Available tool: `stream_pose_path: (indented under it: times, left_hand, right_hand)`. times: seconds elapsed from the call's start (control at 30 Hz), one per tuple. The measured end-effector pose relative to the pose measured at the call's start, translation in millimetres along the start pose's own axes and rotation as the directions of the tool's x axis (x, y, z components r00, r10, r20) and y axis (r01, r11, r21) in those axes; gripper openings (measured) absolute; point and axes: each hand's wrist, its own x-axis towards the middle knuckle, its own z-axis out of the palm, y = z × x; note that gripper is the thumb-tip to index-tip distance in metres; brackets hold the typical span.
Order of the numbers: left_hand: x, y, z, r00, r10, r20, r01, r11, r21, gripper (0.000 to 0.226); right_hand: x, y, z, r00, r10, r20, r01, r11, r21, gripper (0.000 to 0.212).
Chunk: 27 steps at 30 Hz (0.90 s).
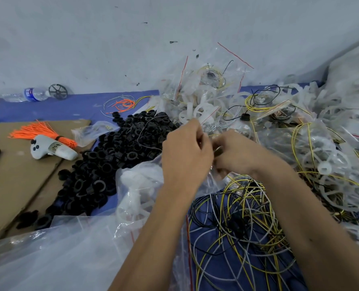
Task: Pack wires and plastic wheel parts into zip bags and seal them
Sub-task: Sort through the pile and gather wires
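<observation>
My left hand [186,148] and my right hand [235,153] meet at the centre, fingers curled, pinching a clear zip bag [213,179] between them. What lies inside the bag is hidden by my fingers. Below my hands lies a tangle of yellow, black and white wires [239,219] on the blue cloth. Translucent white plastic wheels [325,166] lie heaped at the right. Packed zip bags with red seals [197,89] pile up behind my hands.
A heap of black plastic rings [111,158] lies left of my hands. Flat cardboard [12,181] holds orange cable ties [42,131], a white controller [52,149] and a pen. A large clear plastic sheet [58,248] covers the foreground. A water bottle [34,94] lies by the wall.
</observation>
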Motion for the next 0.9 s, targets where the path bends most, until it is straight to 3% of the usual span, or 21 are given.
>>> stream_pose_path:
  times: [0.1, 0.17, 0.23, 0.33, 0.43, 0.53, 0.6, 0.67, 0.83, 0.9]
  left_hand:
    - [-1.7, 10.0, 0.5, 0.998, 0.057, 0.019, -0.058, 0.998, 0.013, 0.018]
    - [-0.9, 10.0, 0.5, 0.999, 0.045, 0.028, -0.045, 0.999, -0.025, 0.02]
    - [1.6, 7.1, -1.1, 0.999, 0.008, 0.036, -0.005, 0.998, -0.069, 0.021]
    - [4.9, 4.7, -5.0, 0.999, -0.02, 0.042, 0.024, 0.994, -0.105, 0.022]
    - [5.0, 10.5, -6.5, 0.997, -0.006, 0.076, 0.014, 0.994, -0.107, 0.021]
    - [1.0, 20.4, -3.3, 0.993, 0.062, 0.099, -0.054, 0.995, -0.085, 0.017]
    - [-3.7, 26.1, -0.3, 0.987, 0.122, 0.106, -0.116, 0.991, -0.062, 0.015]
    - [-5.0, 26.4, 1.3, 0.983, 0.126, 0.134, -0.118, 0.991, -0.06, 0.014]
    - [10.9, 2.8, -11.7, 0.933, -0.005, 0.36, 0.083, 0.976, -0.2, 0.024]
    - [16.2, -9.0, -21.3, 0.906, -0.054, 0.419, 0.17, 0.954, -0.245, 0.024]
  right_hand:
    - [4.0, -1.0, -0.7, 0.995, 0.015, -0.098, -0.053, 0.917, -0.396, 0.025]
    - [4.3, -4.4, -1.6, 0.987, 0.009, -0.162, -0.09, 0.862, -0.499, 0.027]
    - [4.2, -5.2, -2.2, 0.994, 0.004, -0.113, -0.051, 0.909, -0.414, 0.038]
    - [1.5, -1.9, 2.2, 0.998, -0.065, 0.02, 0.066, 0.994, -0.081, 0.027]
    - [-2.2, -2.3, 14.2, 0.99, -0.114, 0.081, 0.096, 0.975, 0.2, 0.039]
    - [-7.1, -1.1, 20.3, 0.976, -0.207, 0.069, 0.19, 0.963, 0.193, 0.045]
    - [-7.7, 0.0, 23.9, 0.978, -0.198, 0.059, 0.194, 0.979, 0.069, 0.044]
    - [-7.0, 1.7, 25.8, 0.978, -0.21, -0.005, 0.21, 0.976, 0.065, 0.04]
    - [-1.2, 3.3, 21.1, 0.988, -0.155, 0.014, 0.151, 0.978, 0.143, 0.053]
    - [3.4, 7.2, 15.9, 0.99, -0.09, 0.104, 0.083, 0.994, 0.071, 0.035]
